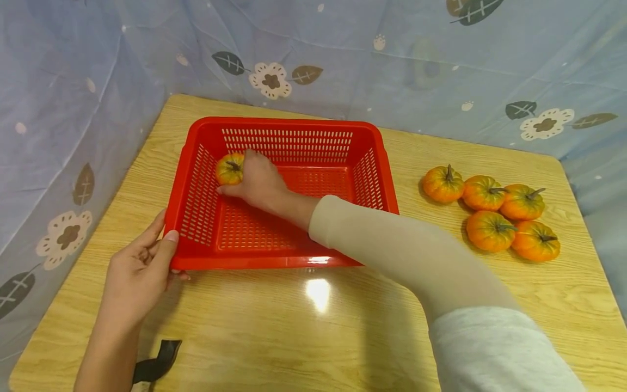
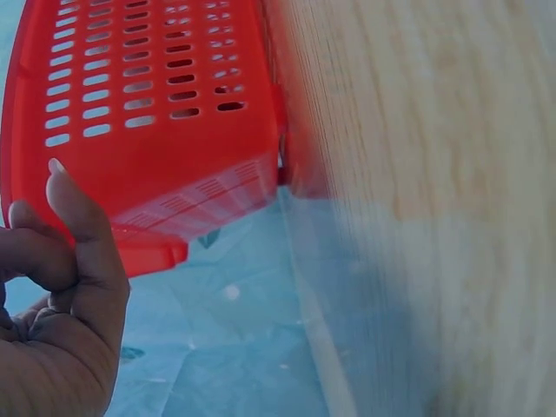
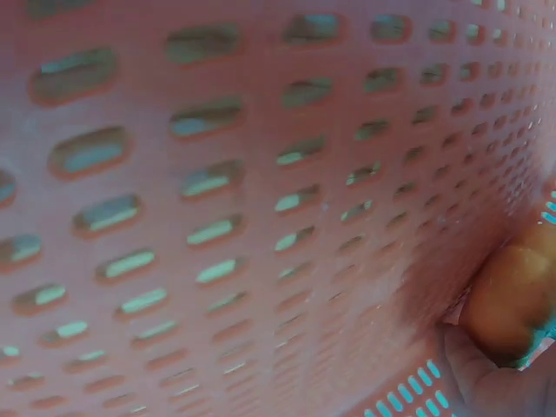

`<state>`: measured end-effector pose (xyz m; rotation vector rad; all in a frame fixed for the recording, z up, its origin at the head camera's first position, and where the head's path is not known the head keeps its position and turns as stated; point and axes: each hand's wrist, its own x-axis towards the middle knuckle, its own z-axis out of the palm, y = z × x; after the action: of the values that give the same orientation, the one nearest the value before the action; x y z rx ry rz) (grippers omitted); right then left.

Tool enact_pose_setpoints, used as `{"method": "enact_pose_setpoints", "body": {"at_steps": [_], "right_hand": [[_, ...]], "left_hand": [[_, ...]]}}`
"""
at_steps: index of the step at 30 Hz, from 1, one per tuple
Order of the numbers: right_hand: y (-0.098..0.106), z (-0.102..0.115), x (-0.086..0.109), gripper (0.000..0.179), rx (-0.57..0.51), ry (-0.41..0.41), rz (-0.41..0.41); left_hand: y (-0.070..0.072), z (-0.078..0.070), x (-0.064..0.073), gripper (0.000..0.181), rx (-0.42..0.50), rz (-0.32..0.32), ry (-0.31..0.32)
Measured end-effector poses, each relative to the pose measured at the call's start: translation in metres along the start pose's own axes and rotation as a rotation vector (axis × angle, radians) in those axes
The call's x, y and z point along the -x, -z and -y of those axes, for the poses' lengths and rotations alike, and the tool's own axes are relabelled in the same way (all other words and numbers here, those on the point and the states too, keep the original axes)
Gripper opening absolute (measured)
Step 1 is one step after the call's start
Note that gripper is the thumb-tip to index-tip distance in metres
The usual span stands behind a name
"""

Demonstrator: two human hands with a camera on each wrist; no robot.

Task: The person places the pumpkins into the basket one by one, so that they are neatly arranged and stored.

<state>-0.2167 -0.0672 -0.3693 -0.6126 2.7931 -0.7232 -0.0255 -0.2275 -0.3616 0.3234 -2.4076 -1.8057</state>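
Observation:
A red plastic basket [image 1: 279, 260] with slotted walls stands on the table. My left hand [image 1: 134, 272] grips its near left corner, the thumb over the rim and the fingers outside below it. In the left wrist view, fingers [image 2: 91, 252] of that hand show beside the basket's slotted wall [image 2: 156, 156]. Inside the basket, at the far left corner, my right hand [image 1: 262, 179] holds a small orange pumpkin [image 1: 229, 170]. The right wrist view shows the thumb [image 3: 478, 373] against the pumpkin [image 3: 512, 300], low by the wall; the other fingers are mostly hidden.
Several small orange pumpkins [image 1: 490, 231] with stems sit in a cluster on the wooden table [image 1: 254, 337], right of the basket. A black strap [image 1: 159, 362] shows by the left wrist. Blue patterned cloth [image 1: 343, 65] hangs behind and along the sides.

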Motion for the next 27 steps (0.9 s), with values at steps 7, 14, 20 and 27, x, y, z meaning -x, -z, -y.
{"method": "enact_pose_setpoints", "body": {"at_steps": [7,14,20,27], "right_hand": [[0.007,0.004,-0.004,0.085,0.01,-0.01,0.049],[0.027,0.001,0.003,0.1,0.072,-0.013,0.121],[0.069,0.011,0.017,0.12,0.007,0.019,0.14],[0.137,0.002,0.051,0.12,-0.199,-0.003,0.028]], "left_hand": [[0.0,-0.002,-0.003,0.056,0.066,-0.042,0.012],[-0.007,-0.006,-0.007,0.053,0.0,-0.055,-0.008],[-0.008,-0.006,-0.004,0.053,-0.027,-0.07,-0.008],[-0.008,-0.004,-0.002,0.05,-0.072,-0.068,0.008]]}}
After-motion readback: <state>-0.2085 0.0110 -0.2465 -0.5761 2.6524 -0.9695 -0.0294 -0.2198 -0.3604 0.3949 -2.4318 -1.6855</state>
